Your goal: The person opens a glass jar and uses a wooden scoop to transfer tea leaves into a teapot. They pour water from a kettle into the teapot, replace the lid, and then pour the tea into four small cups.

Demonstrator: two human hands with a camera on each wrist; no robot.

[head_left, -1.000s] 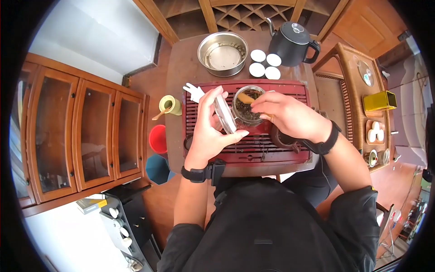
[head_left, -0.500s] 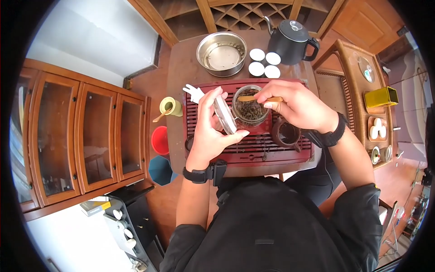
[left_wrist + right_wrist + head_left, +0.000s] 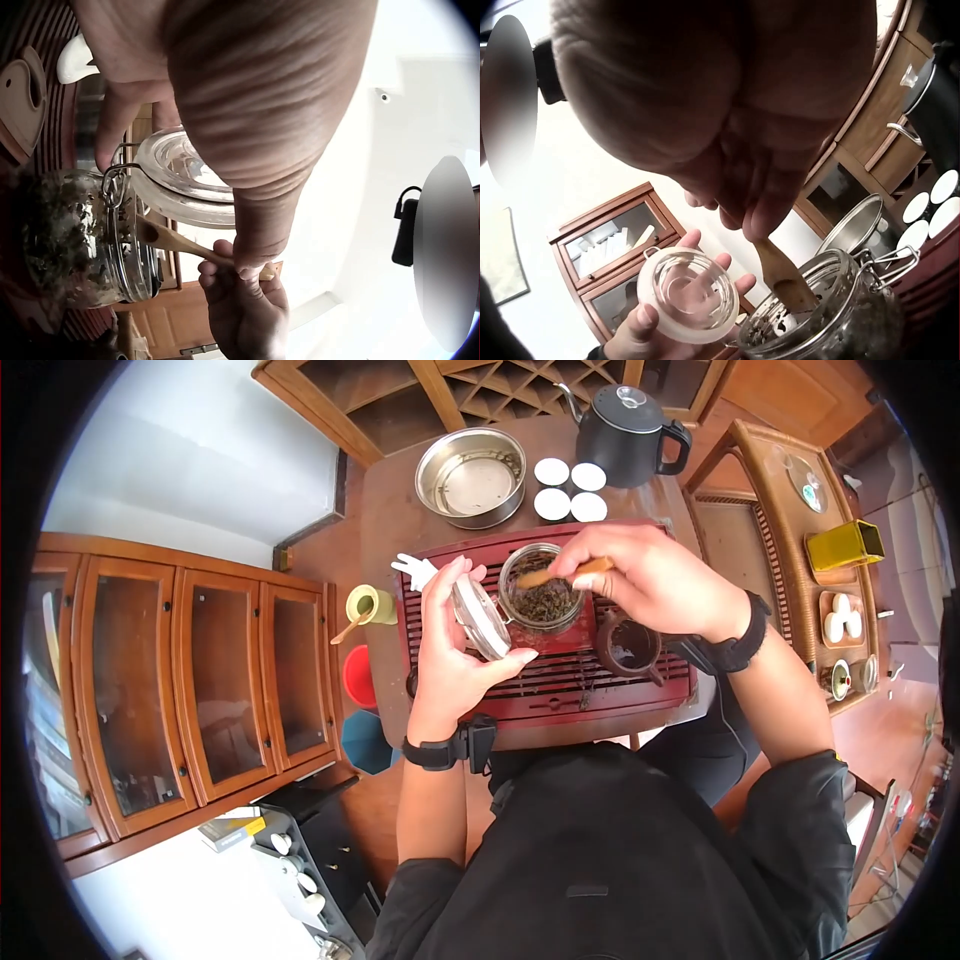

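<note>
Two hands over the red slatted tea tray [image 3: 560, 709] on the worktop [image 3: 388, 500]. White figurine [image 3: 415, 572] at tray's far-left corner. Left hand [image 3: 447, 678]: grip holding the hinged glass lid [image 3: 480, 620], tilted open. Beside it, clip-top glass jar [image 3: 543, 608] of dark dried leaves, on the tray. Right hand [image 3: 665, 580]: grip narrow, pinching the wooden scoop [image 3: 535, 577], tip inside jar mouth. Brown clay teapot [image 3: 610, 648] nearby.
</note>
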